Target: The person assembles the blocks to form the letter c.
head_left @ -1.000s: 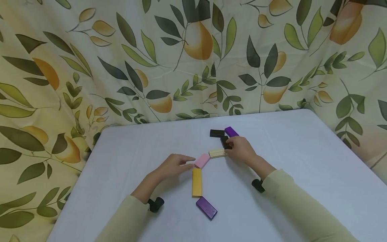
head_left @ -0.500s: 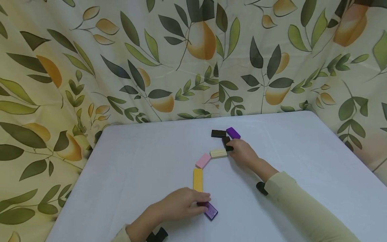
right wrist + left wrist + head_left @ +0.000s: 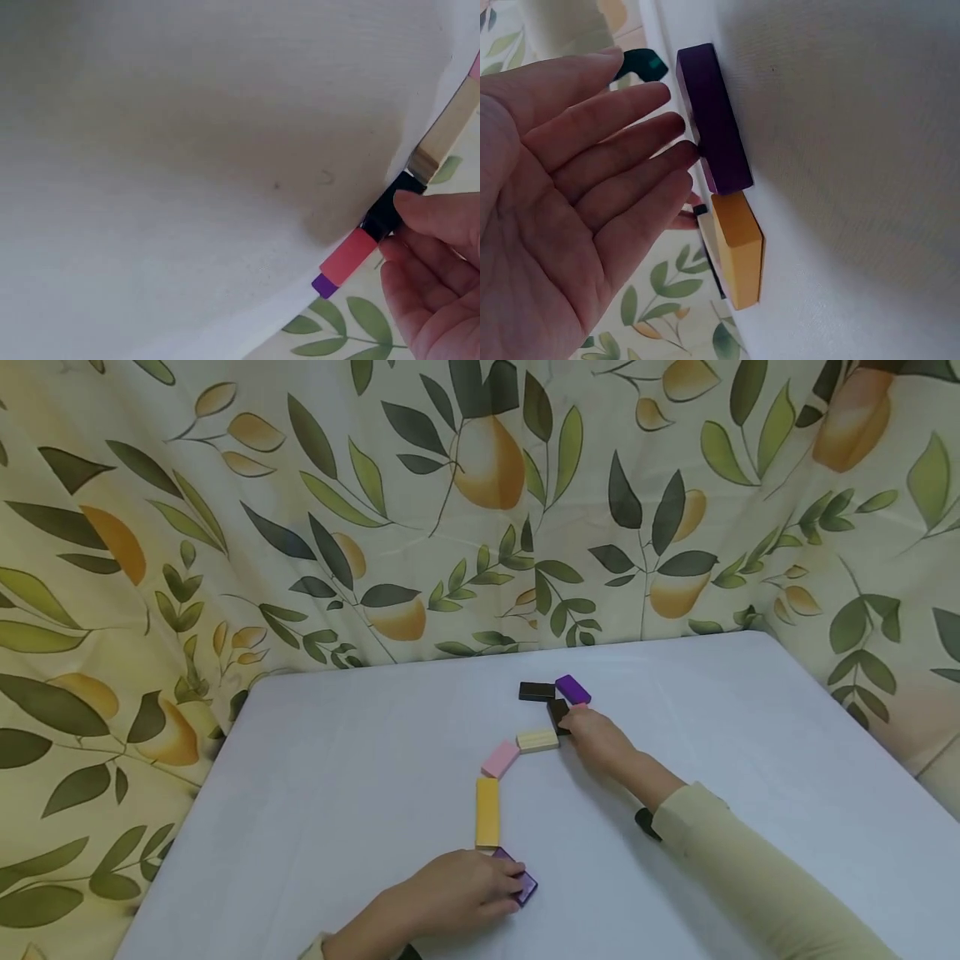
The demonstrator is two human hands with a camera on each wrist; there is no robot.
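Leaf-print cloth backs our white table (image 3: 337,760). Our flat, open left hand (image 3: 457,893) nudges the near purple block (image 3: 517,878) toward the yellow block (image 3: 487,812); our right hand (image 3: 596,737) pinches the black block (image 3: 558,713). Next, we judge, comes aligning ends.

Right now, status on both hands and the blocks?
Left hand open, fingers touching near purple block. Right hand on black block. Nothing blocking the chain.
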